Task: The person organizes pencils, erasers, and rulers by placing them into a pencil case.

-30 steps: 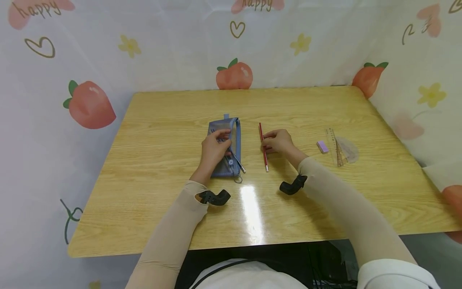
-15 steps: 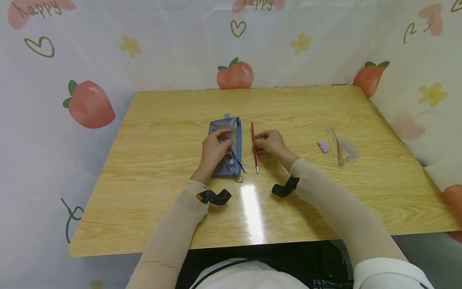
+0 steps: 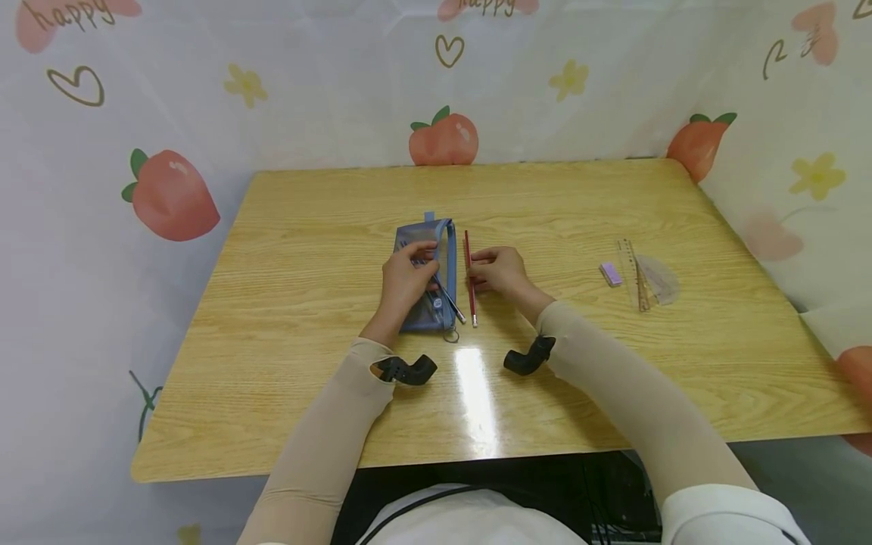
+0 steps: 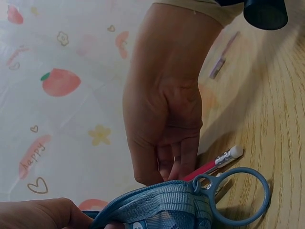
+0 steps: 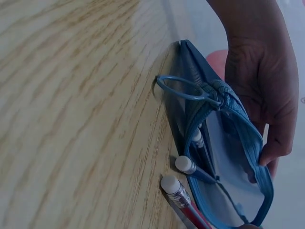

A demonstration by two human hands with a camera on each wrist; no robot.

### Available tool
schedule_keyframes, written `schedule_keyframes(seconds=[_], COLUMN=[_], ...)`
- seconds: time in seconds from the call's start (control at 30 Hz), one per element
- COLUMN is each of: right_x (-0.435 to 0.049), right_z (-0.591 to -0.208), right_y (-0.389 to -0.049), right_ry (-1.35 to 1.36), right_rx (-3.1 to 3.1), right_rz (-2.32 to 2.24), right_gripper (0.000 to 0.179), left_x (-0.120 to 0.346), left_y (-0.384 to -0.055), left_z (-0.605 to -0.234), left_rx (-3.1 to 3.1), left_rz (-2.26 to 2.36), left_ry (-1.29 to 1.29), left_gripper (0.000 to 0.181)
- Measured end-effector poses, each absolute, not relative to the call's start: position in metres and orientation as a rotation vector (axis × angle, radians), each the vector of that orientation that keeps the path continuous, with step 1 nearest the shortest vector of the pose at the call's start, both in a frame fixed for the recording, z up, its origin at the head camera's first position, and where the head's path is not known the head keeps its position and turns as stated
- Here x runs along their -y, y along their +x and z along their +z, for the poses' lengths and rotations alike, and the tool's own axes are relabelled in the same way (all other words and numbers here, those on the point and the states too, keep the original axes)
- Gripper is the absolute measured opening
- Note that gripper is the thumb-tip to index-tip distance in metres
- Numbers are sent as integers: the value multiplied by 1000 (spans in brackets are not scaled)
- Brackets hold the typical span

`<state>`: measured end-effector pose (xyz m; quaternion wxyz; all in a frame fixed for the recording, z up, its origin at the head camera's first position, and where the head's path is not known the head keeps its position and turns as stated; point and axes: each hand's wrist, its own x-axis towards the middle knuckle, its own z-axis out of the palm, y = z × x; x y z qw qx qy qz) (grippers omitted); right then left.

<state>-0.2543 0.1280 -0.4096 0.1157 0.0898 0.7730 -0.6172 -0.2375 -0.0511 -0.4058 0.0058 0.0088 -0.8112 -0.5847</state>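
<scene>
In the head view my left hand (image 3: 406, 278) grips the upper edge of a blue mesh pencil case (image 3: 421, 321), holding its zipped mouth open. A dark blue pencil (image 5: 202, 174) with a white eraser end pokes out of that mouth; another eraser end (image 5: 198, 138) shows inside. Just right of the case, my right hand (image 3: 499, 271) pinches a red pencil (image 3: 473, 306), its eraser end toward me. The right wrist view puts the red pencil close beside the mouth's rim. A blue ring (image 5: 181, 88) hangs from the case's near end.
To the right on the wooden table (image 3: 306, 227) lie a purple eraser (image 3: 610, 274), a clear ruler (image 3: 628, 265) and a clear protractor (image 3: 664, 280). A patterned white cloth (image 3: 327, 98) stands behind the table and along its sides.
My right hand has moved left with the red pencil, bringing it from a gap away to right beside the pencil case. My left hand has stayed on the case.
</scene>
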Motion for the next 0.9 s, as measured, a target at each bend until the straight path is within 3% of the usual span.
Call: schedule_keyframes(seconds=[0.9], right_x=[-107], right_z=[-411], right_y=[-250], right_ry=[244], right_rx=[-2168], right_rz=[-1946], right_gripper=[37], left_x=[52], left_y=[-237], left_z=[-406], left_rx=[2521], left_rz=[-1875], left_ry=[16], left_gripper=[37])
